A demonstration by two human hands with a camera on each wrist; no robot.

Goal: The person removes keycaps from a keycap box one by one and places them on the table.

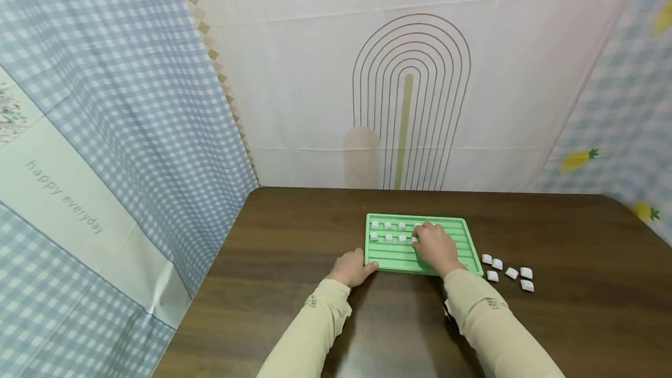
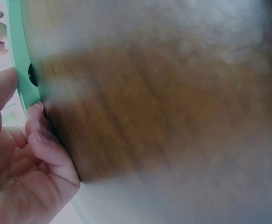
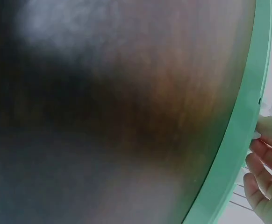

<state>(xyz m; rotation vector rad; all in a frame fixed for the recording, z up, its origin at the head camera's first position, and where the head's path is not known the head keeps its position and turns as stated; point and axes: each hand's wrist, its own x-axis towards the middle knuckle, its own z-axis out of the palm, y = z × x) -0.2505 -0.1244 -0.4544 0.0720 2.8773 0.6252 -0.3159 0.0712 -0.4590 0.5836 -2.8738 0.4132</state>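
A light green ridged tray (image 1: 399,264) lies on the table, with white keycaps (image 1: 388,238) standing in two rows at its far left. My left hand (image 1: 350,268) holds the tray's near left corner; in the left wrist view its thumb and curled fingers (image 2: 56,151) meet the green rim (image 2: 19,51). Over the middle of the tray, my right hand (image 1: 437,247) pinches a white keycap (image 3: 256,135) between thumb and forefinger, at the right end of the second row. The back of that hand hides part of the tray and whatever sits behind it.
Several loose white keycaps (image 1: 511,273) lie on the dark wooden table (image 1: 294,226) to the right of the tray. A printed cloth (image 1: 299,74) hangs behind the table's far edge, and a blue checked cloth (image 1: 131,74) hangs along the left.
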